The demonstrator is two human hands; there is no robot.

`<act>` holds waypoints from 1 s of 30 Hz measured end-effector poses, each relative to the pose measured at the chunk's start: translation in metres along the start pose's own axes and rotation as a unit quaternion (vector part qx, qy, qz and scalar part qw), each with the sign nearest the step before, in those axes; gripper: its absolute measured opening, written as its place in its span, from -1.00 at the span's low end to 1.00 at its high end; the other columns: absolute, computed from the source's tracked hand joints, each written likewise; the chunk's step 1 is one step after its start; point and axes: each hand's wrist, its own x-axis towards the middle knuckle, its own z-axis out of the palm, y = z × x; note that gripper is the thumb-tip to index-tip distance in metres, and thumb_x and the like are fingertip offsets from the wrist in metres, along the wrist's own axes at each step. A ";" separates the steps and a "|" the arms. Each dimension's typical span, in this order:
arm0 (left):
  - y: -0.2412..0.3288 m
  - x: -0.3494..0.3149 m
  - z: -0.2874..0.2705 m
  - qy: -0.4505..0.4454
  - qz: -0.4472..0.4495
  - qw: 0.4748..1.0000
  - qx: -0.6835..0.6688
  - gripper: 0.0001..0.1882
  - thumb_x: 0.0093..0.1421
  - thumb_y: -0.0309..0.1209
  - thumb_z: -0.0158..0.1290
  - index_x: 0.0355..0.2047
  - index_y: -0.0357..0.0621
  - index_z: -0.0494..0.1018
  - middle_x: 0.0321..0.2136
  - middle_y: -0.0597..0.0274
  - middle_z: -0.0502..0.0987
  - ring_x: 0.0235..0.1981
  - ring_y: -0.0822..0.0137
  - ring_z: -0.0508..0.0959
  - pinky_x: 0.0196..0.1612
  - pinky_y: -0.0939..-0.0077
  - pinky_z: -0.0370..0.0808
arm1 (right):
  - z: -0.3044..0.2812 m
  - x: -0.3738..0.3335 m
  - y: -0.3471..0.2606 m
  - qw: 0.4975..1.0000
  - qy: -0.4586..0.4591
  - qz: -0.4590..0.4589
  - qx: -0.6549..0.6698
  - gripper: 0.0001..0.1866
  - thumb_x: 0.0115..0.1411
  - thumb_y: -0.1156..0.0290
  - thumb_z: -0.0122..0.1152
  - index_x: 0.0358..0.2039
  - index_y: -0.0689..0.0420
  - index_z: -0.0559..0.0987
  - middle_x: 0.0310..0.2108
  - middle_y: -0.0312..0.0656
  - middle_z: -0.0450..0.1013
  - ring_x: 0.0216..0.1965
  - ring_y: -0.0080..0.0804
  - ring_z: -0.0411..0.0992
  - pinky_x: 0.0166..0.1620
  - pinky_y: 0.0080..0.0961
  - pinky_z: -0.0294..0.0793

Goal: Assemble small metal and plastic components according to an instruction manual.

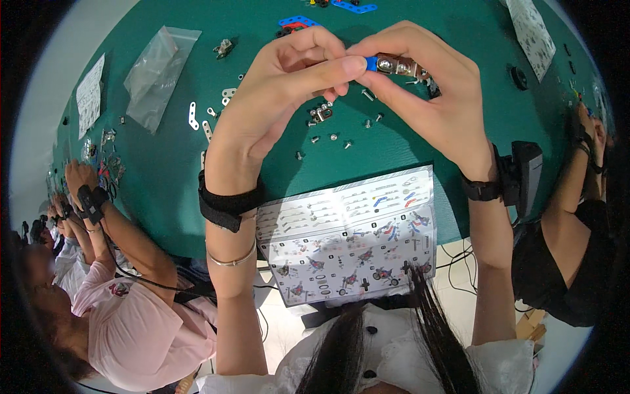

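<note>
Nearest, long dark hair [341, 348] falls over a white shirt [394, 338] of soft, gathered cloth with round black buttons. Just beyond, a smooth paper sheet [351, 249] with a crease across it, printed with small coloured drawings, rests on the rim of the table [164, 190], its lower part reaching past the edge. The table's top is green and evenly matte, its near edge curved by the lens. A thin, shiny bracelet [231, 259] circles the left forearm; above it sits a black fabric strap [230, 203], and the right wrist wears another strap carrying a boxy black module [525, 177]. Beyond the sheet lie loose screws [333, 137], bright and round-headed, and a small bracket [320, 115] of shiny metal. Flat, rounded strips [193, 116] with punched holes lie to the left. Above the screws, the two hands meet over a metal part [397, 66], glossy and bolted, with a blue end. The left hand [282, 92] is curled, thumb and fingers closed in a pinch at the blue end; some fingertips are hidden. The right hand [449, 79] arches around the part, thumb and forefinger closed on its blue end, the other fingers mostly out of sight. Farther off lie a crinkled clear bag [157, 79], a round black ring [519, 79] and an angled blue strip [354, 6].
</note>
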 end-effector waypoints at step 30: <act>-0.003 -0.005 -0.010 -0.021 0.048 0.998 0.043 -0.67 0.25 -0.29 0.13 -0.09 -0.28 0.51 -0.31 0.28 0.56 -0.32 0.49 0.51 -0.20 0.63 0.40 | 0.002 0.002 0.002 0.988 0.050 0.042 0.141 -0.84 0.12 0.59 0.31 -0.26 0.30 0.60 -0.39 -0.16 0.56 -0.40 -0.56 0.51 -0.31 -0.62 0.49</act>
